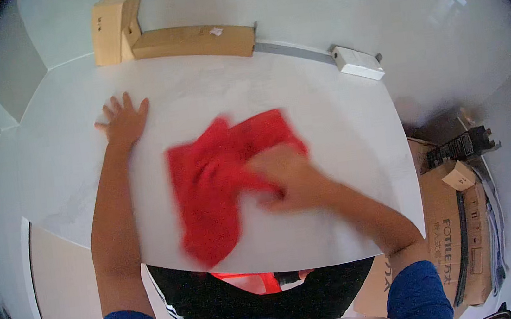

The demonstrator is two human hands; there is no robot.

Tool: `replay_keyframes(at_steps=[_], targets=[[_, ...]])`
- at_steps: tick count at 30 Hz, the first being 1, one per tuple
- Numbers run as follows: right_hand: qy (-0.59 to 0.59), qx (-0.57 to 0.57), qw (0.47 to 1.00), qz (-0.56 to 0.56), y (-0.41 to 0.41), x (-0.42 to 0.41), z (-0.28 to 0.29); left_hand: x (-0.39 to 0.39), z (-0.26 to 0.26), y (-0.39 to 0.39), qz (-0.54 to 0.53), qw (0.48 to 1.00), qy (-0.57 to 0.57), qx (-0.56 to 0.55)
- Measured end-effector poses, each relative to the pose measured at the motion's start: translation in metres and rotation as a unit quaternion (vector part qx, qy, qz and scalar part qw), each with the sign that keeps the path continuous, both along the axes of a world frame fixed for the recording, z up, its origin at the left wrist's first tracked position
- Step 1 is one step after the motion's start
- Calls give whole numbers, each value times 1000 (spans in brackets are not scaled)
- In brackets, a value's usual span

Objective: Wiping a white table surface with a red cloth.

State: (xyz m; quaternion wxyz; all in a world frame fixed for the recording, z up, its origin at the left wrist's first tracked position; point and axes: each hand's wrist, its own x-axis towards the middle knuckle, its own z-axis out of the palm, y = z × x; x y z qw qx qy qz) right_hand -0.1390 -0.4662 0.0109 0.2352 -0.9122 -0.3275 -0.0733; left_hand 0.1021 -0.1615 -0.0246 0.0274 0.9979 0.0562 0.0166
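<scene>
A red cloth (210, 179) lies loosely spread over the white tabletop (327, 122). My right hand (293, 176) grips a bunched part of it, and both are blurred by motion. One corner of the cloth reaches close to the table's front edge. My left hand (125, 120) rests palm down on the tabletop, left of the cloth and farther back. Its fingers are apart and hold nothing.
Along the back edge stand a cardboard box (110, 31), a long low carton (193, 42) and a small white box (358, 61). A large cardboard box (451, 231) stands right of the table, below a black slotted object (460, 148). Something red (246, 282) shows beneath the front edge.
</scene>
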Motion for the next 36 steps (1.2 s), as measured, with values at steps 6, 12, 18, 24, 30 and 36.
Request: replay_keyframes(at_steps=[6,12,18,24,30,36], targets=[[51,24,986,159,-8,-4,10,-4,8,10,6,1000,-21,-6],[-104,80,940,-315,-167,53,-21,-3,-1,-7,-2,1000,-7,-18],[-89,-104,921,-365,-123,35,-23,-13,19,-8,-16,1000,-17,-21],[59,-49,997,-8,34,-28,7,0,2,0,-8,1000,-9,-10],[-46,43,995,-75,-49,34,3,-9,6,14,7,1000,-14,-3],[-168,-31,871,-460,-160,43,-14,-9,15,-12,-2,1000,0,-5]])
